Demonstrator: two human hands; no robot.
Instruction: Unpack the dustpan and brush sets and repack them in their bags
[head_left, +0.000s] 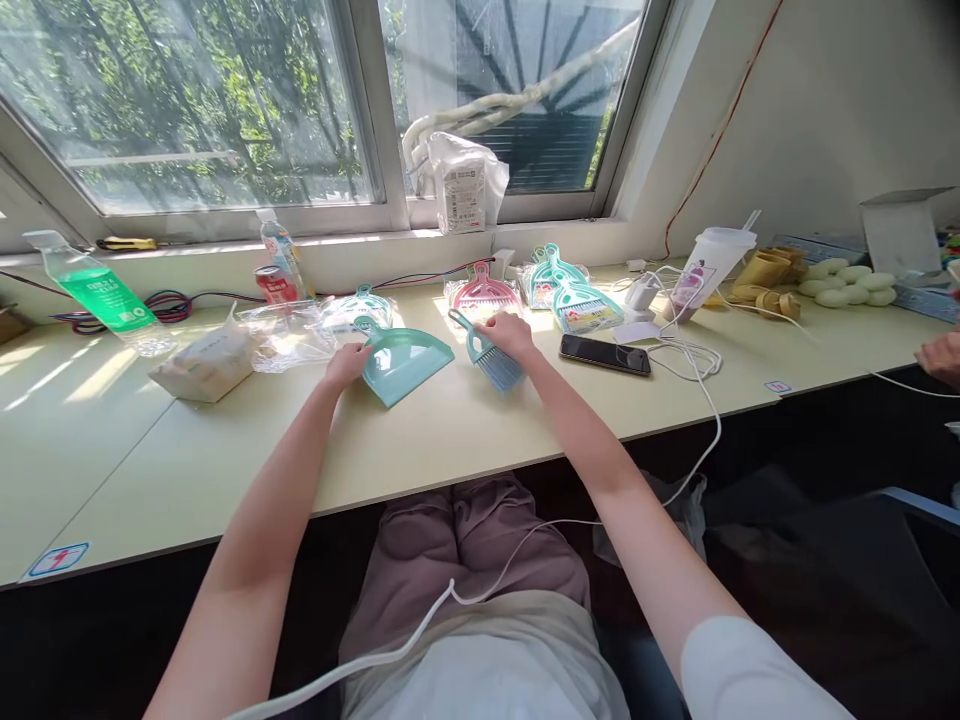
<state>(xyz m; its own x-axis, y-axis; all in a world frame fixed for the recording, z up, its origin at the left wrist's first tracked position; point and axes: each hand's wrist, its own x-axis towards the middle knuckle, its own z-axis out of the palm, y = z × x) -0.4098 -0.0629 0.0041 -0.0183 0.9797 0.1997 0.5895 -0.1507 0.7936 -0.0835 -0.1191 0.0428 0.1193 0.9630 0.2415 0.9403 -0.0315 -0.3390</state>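
Note:
My left hand [349,364] is closed on the handle of a teal dustpan [405,362], whose wide edge points toward the table's front right. To the right of it, my right hand [508,334] grips a small hand brush [493,362] with a teal handle and blue-grey bristles. The bristles point down at the tabletop, and a gap separates brush and dustpan. Behind the hands lie packaged dustpan sets: a red one [482,292], teal ones [583,303] to the right, and a teal one [361,306] behind the dustpan.
On the left are a green-labelled bottle [109,298], tissue pack [206,362], clear plastic wrap [291,338] and red can [274,285]. A phone [604,355], white cable [705,385] and lidded cup [705,270] stand right. Another person's hand [939,358] shows at the right edge.

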